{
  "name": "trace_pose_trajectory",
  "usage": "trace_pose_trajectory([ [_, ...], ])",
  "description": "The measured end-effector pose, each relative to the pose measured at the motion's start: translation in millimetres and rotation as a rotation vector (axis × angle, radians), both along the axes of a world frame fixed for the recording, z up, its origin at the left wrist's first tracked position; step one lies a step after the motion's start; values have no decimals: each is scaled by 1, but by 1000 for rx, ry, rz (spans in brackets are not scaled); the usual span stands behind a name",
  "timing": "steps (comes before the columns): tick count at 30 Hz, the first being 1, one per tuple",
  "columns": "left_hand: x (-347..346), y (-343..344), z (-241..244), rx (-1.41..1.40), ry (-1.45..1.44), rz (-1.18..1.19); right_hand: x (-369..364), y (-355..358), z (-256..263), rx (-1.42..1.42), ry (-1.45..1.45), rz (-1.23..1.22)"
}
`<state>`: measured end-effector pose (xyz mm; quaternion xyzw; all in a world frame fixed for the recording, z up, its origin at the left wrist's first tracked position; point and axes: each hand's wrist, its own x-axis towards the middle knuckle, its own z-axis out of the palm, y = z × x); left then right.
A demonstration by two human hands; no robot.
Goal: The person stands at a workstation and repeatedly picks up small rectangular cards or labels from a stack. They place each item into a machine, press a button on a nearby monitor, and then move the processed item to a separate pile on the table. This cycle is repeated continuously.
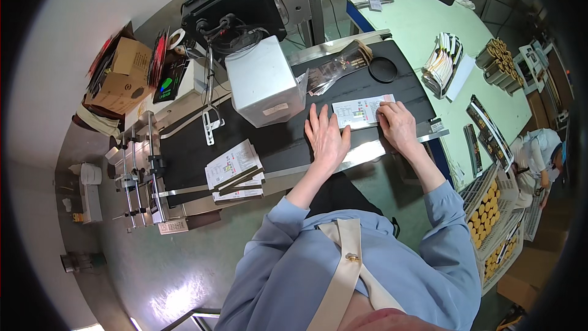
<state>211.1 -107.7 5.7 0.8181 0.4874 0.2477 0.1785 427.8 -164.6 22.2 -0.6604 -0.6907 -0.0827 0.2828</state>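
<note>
A flat white printed packet or carton (356,111) lies on the black conveyor belt (285,142) in front of me. My right hand (398,122) has its fingers curled over the right end of this packet, gripping it there. Beside its left end, my left hand (328,140) rests with fingers spread, the thumb by the packet's near edge. Farther left on the belt sits a loose stack of similar printed packets (232,163). Beyond my hands lie dark printed pouches (337,69) in a fanned pile, with a round black ring or lid (382,70) to their right.
A pale box-shaped housing (264,82) stands over the belt, near a metal bracket (211,126). Metal rollers (149,165) cross the left end. At right, a pale green table (496,115) holds bundled pouches (443,64). Beyond are crates (487,211) and another person (535,156).
</note>
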Motion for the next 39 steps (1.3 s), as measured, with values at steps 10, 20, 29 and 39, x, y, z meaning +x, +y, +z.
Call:
trace_pose_trajectory([
  [10,7,25,27,-525,-450,9,1,1,3,-64,-18,5],
  [20,-148,70,21,-776,-625,296,10,-8,41,-20,40,-2],
  [29,-199,93,5,-685,-499,384,-6,6,32,-108,54,61],
  [39,-204,97,4,-696,-488,382,-7,3,37,-176,43,27],
])
